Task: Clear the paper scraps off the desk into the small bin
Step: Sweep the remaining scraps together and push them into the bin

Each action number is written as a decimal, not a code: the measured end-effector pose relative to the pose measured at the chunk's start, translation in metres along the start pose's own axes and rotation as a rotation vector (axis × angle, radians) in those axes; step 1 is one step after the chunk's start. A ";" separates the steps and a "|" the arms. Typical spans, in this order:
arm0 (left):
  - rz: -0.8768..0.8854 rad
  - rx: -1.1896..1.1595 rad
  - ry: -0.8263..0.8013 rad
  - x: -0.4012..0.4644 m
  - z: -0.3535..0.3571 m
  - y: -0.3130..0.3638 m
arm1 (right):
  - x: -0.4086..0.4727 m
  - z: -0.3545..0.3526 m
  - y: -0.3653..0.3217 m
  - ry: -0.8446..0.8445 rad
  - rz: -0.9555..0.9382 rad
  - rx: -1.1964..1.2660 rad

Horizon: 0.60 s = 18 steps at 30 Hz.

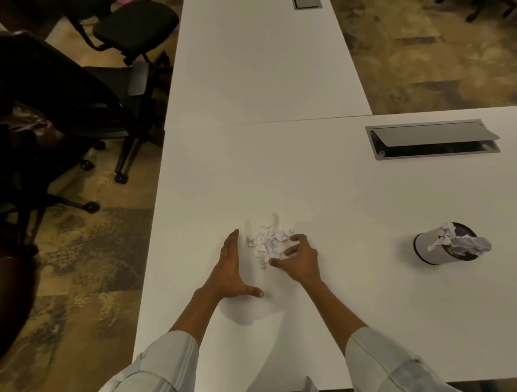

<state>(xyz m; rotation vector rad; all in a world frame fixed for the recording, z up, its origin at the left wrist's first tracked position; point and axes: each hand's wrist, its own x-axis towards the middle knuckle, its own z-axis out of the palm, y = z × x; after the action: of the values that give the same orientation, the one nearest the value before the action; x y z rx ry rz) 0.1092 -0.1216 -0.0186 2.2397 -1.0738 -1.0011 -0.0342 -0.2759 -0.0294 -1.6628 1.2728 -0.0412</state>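
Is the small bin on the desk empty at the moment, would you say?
No, the small bin already holds crumpled paper sticking out over its rim.

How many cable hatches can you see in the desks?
2. One hatch, lid propped open, sits in the near desk on the far right; another hatch is at the far desk's top edge, partly cut off. More may lie outside view.

You've got a smooth matt white bench (349, 196), torn paper scraps (268, 243), crumpled paper in the small bin (436, 249), w/ a brushed-metal hatch (432, 138).
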 end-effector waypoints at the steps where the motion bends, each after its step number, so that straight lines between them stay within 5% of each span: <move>1: 0.015 0.038 -0.002 0.002 -0.002 -0.001 | 0.000 -0.010 0.004 -0.003 -0.017 -0.028; 9: 0.001 0.385 -0.005 0.027 0.001 0.011 | 0.026 -0.062 0.016 -0.086 -0.125 -0.386; 15: -0.049 0.201 -0.029 0.039 0.017 0.025 | 0.053 -0.035 -0.021 -0.293 -0.286 -0.562; 18: 0.035 0.303 0.008 0.046 0.011 0.018 | 0.067 -0.044 -0.038 -0.301 -0.392 -0.668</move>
<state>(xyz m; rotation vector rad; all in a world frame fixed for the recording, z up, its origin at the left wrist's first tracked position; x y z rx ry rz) 0.1118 -0.1701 -0.0324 2.4470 -1.3330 -0.8619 -0.0011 -0.3572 -0.0142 -2.3635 0.7487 0.4246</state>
